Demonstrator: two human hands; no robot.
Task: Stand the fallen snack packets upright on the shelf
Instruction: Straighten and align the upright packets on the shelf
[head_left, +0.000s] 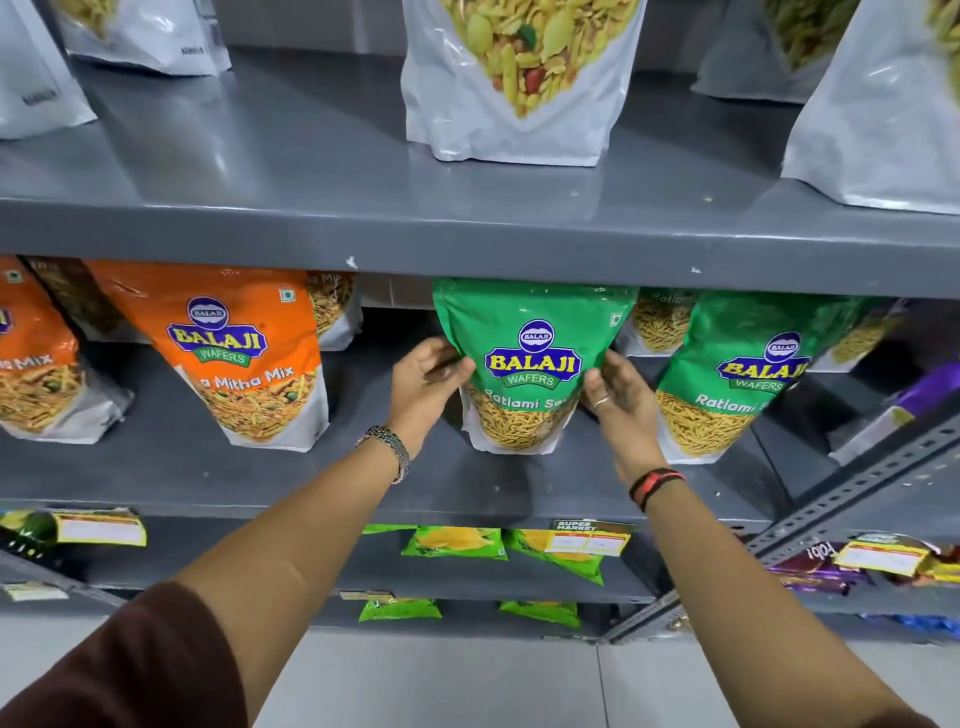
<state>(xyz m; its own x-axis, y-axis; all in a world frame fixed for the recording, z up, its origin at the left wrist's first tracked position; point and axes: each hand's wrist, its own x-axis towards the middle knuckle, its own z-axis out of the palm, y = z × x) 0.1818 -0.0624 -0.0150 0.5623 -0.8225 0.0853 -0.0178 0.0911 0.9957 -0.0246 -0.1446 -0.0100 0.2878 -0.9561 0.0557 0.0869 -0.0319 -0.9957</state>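
A green Balaji Ratlami Sev packet (530, 332) stands upright on the middle grey shelf (311, 467), its base resting on the shelf. My left hand (428, 384) grips its left edge and my right hand (621, 397) grips its right edge. A second green packet (748, 374) stands just to the right, leaning slightly. An orange Mitha Mix packet (234, 353) stands to the left, with another orange packet (31, 374) at the far left edge. More packets stand behind these rows, partly hidden.
The upper shelf (260, 171) holds white namkeen pouches (514, 78). Lower shelves hold small green chip packets (457, 543) and price tags (589, 540). A perforated metal upright (831, 514) runs diagonally at right beside purple packets (815, 571). Bare shelf surface lies between the orange and green packets.
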